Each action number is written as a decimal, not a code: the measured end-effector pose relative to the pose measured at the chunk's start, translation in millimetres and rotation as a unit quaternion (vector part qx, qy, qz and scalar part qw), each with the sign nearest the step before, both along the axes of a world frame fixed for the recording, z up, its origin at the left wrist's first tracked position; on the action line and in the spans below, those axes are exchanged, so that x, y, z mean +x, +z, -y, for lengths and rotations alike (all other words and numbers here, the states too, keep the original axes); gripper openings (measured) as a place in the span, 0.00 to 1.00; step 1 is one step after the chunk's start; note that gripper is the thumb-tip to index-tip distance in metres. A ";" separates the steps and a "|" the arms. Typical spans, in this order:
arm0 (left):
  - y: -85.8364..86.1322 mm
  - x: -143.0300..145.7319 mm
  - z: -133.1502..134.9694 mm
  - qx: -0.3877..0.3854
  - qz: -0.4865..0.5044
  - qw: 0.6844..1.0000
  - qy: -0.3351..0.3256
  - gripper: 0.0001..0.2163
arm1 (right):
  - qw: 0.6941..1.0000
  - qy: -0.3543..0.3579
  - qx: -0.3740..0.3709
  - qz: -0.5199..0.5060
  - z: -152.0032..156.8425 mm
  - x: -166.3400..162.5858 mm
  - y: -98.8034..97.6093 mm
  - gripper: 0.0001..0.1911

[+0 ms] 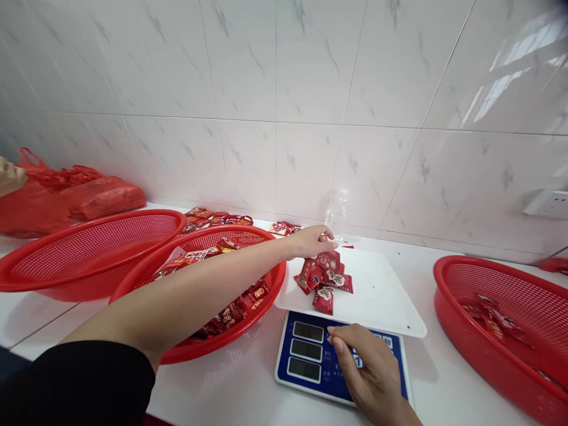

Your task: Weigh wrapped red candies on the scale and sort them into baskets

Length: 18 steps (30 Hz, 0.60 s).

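Note:
My left hand (310,241) reaches over the white tray (377,290) of a weighing scale, its fingers closed on a small red snack packet (326,238). Just below it, a little pile of red snack packets (327,278) lies on the tray's left side. My right hand (375,370) hovers over or rests on the scale's blue panel (331,376); which one I cannot tell. Its fingers are curled in with the thumb close to the index finger, and nothing shows in them. The three grey displays (307,350) are too dim to read.
Left of the scale, a red basket (277,278) holds many packets, partly behind my left arm. Another red basket (93,248) stands farther left, near red plastic bags (102,195) and another person's hand (11,176). At right is a red basket (479,337) with packets. A tiled wall (306,160) closes the back.

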<state>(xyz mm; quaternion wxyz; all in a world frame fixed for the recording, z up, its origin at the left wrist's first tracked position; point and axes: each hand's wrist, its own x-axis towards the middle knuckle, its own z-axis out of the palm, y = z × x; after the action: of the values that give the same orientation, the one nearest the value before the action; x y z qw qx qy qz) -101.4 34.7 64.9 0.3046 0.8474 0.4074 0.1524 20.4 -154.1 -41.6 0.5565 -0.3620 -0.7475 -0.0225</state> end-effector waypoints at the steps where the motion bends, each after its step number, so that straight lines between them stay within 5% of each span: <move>1: -1.6 -0.6 -0.5 0.004 -0.017 1.000 -0.015 0.18 | 1.000 0.001 0.003 -0.003 0.1 -0.5 0.5 0.08; 12: -43.1 -0.7 29.3 0.072 -0.169 0.980 -0.078 0.36 | 1.000 0.014 -0.001 -0.001 -0.7 -3.6 -1.1 0.08; 18: -47.6 11.5 29.8 0.088 -0.089 0.983 -0.131 0.32 | 1.000 0.015 -0.010 -0.003 -2.1 -2.7 -5.4 0.09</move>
<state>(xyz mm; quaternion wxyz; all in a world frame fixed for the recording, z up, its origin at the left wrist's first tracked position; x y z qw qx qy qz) -89.9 4.9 17.3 0.2085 0.9273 0.3031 0.0700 17.7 -152.0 -47.0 0.5555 -0.3562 -0.7513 -0.0052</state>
